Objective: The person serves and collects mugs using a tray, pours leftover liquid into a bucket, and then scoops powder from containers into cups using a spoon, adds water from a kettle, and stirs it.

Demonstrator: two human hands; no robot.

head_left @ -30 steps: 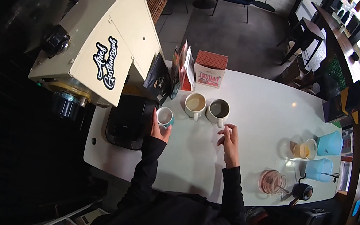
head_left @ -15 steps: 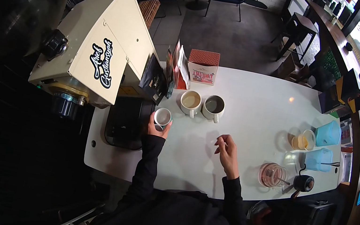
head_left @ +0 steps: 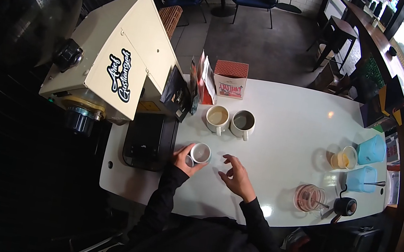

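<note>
My left hand (head_left: 185,161) is wrapped round a small white cup (head_left: 201,152) at the near left of the counter. The cup looks empty inside. To its right, my right hand (head_left: 237,179) holds nothing; its fingers are curved and apart, reaching toward the cup without touching it. Beyond both hands stand two mugs with their handles toward me. The left mug (head_left: 218,117) has a pale inside, and the right mug (head_left: 242,123) looks dark grey inside.
A cream grinder (head_left: 110,65) rises at the left beside a black tray (head_left: 148,141). Bags (head_left: 204,81) and a red-topped box (head_left: 230,80) stand at the back. Right on the white counter (head_left: 286,135) are a glass jar (head_left: 309,198), blue containers (head_left: 370,150) and a black-topped hand tool (head_left: 344,206).
My left hand has moved right with the cup, away from the black tray. My right hand has come left toward it, its fingers spreading more. The view has shifted slightly.
</note>
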